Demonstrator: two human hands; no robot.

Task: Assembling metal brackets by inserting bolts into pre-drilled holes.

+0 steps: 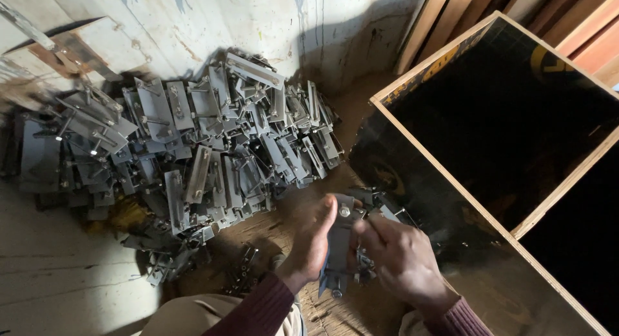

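The left hand (314, 242) is wrapped around a flat grey metal bracket with bolts (340, 246), thumb along its left edge and fingers closed behind it, so the piece stands nearly upright in the near middle of the scene, just above the knees. The right hand (403, 258) pinches at the bracket's right side, fingertips closed on what seems to be a small fitting near the round bolt head; exactly what they grip is too small to tell. To do this fitting well, I judge the left hand should keep the plate steady while the right works with short, square turns, so nothing cross-threads or drops into the scattered loose parts below. To the left and far side lies a large heap of similar grey metal brackets (193, 142) against a stained pale wall (213, 20). On the right stands a wood-framed box with dark panels (445, 162); its deep interior looks dark and bare, with no contents showing.
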